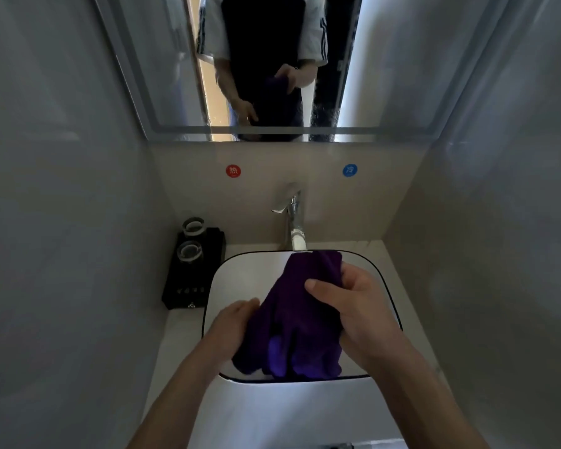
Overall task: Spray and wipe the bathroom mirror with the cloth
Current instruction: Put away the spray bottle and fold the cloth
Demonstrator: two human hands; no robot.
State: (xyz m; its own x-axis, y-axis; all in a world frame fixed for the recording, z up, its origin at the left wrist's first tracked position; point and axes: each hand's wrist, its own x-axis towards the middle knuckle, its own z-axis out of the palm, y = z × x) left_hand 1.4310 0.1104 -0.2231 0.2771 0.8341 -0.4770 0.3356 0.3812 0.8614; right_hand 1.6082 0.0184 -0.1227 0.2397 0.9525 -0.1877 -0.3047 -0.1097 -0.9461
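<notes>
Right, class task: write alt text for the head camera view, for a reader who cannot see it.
Both hands, left hand and right hand, hold a purple cloth over a white basin under the tap. The mirror above reflects the person; a black tray with two glasses stands left of the basin.
</notes>
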